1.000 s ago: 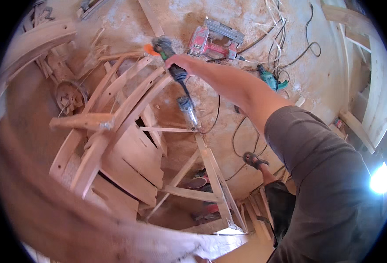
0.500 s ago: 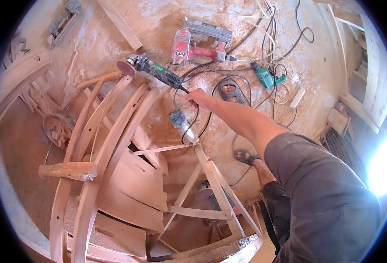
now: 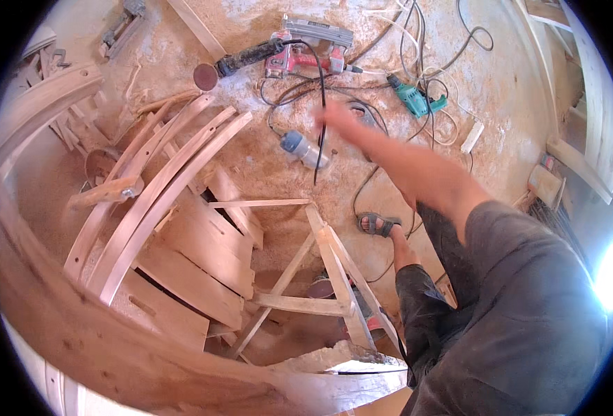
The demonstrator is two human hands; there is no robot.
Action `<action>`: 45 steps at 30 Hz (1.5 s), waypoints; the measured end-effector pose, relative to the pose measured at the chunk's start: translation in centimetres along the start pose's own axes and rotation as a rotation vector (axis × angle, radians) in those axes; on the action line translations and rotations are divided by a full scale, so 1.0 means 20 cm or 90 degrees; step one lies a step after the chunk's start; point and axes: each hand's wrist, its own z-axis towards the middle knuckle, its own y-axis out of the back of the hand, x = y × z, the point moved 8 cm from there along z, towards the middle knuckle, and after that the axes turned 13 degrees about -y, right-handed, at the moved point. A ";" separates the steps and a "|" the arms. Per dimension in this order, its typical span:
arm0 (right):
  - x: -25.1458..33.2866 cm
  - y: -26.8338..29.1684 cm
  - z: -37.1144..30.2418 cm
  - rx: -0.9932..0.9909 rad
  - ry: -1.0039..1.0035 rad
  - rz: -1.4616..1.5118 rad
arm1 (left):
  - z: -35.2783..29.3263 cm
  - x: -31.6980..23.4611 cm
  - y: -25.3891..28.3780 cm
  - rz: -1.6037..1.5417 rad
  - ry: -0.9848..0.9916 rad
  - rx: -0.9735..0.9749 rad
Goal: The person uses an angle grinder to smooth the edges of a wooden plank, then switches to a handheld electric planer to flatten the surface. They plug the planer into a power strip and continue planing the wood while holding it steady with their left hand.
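Head view: right hand by one grinder cord, grip unclear; one teal drill.

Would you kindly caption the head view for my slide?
Blurred right hand at a black cord, near grinder, red nail gun and teal drill.

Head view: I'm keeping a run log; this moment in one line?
right hand: at black cord, grip unclear | left hand: unseen | angle grinder: near red nail gun

Curved timber parts, an angle grinder, a green drill and a dusty floor mark a woodworking shop.
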 end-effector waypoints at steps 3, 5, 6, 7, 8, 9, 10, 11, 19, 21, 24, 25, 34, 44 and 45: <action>-0.45 -0.48 -0.54 0.261 -0.153 -0.082 | -0.03 -0.01 0.03 0.026 0.009 0.042; -0.56 -0.73 -0.82 0.394 -0.001 -0.279 | -0.02 -0.04 0.03 -0.011 -0.015 0.027; -0.56 -0.82 -0.94 0.538 0.102 -0.267 | -0.01 -0.05 0.03 -0.029 -0.023 0.023; -0.54 -0.76 -0.88 0.388 0.190 -0.330 | 0.00 -0.08 0.02 -0.022 -0.057 0.022; -0.49 -0.68 -0.81 0.232 0.288 -0.373 | 0.01 -0.09 0.01 -0.014 -0.056 0.040; -0.43 -0.61 -0.73 0.069 0.387 -0.412 | 0.01 -0.09 -0.01 -0.009 -0.058 0.042; -0.47 -0.52 -0.51 -0.047 0.197 -0.422 | 0.01 -0.08 -0.03 -0.012 -0.055 0.035; -0.54 -0.44 -0.34 -0.160 0.018 -0.412 | 0.01 -0.07 -0.05 -0.011 -0.053 0.032; -0.60 -0.56 0.14 -0.156 -0.103 -0.398 | 0.01 -0.02 -0.24 -0.014 -0.048 0.045; -0.62 -0.51 0.07 -0.060 -0.159 -0.311 | 0.00 -0.03 -0.19 -0.033 -0.054 0.031; -0.62 -0.34 -0.26 0.035 -0.099 -0.201 | -0.03 -0.01 -0.07 -0.110 -0.052 -0.005; -0.65 -0.26 -0.41 0.029 -0.138 -0.155 | 0.00 0.04 -0.05 -0.183 -0.032 -0.022; -0.66 0.49 -2.29 0.177 -0.248 0.412 | -0.10 -0.28 0.08 0.270 0.084 -0.084; -0.72 0.92 -3.45 0.372 0.029 0.383 | -1.71 -1.38 -0.32 -0.665 0.083 0.646; -0.78 0.90 -3.47 0.455 0.041 0.357 | -1.77 -1.37 -0.23 -0.660 0.049 0.584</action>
